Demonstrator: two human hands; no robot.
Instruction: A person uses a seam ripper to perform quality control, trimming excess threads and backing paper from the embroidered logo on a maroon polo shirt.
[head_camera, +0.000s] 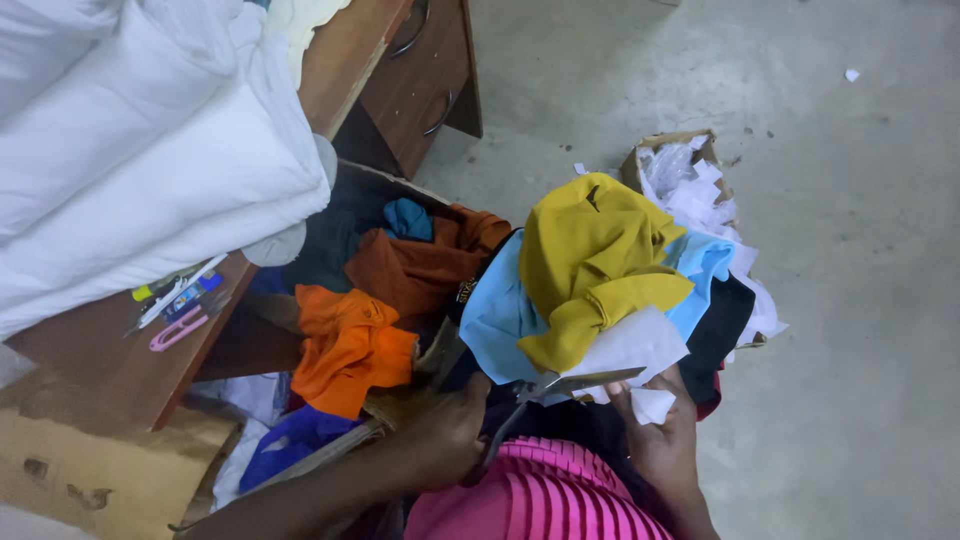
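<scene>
Scissors (560, 388) being gripped by left hand (450, 430), grip clenched on handles, blades being run across white fabric piece (632, 345). White piece being pinched by right hand (665, 430), grip clenched at lower edge. Mustard garment (590, 265) and light blue cloth (500, 320) being carried on lap, above pink skirt (540, 500). Orange cloth (345, 350) lying beside wooden worktop (110, 360).

A small brown cardboard box (690, 150) stands open on the grey floor (850, 300), stuffed with white scraps, while a larger open brown carton (400, 190) of coloured clothes sits against the wooden surface (110, 350), and a worn tan box (90, 470) lies below it.
</scene>
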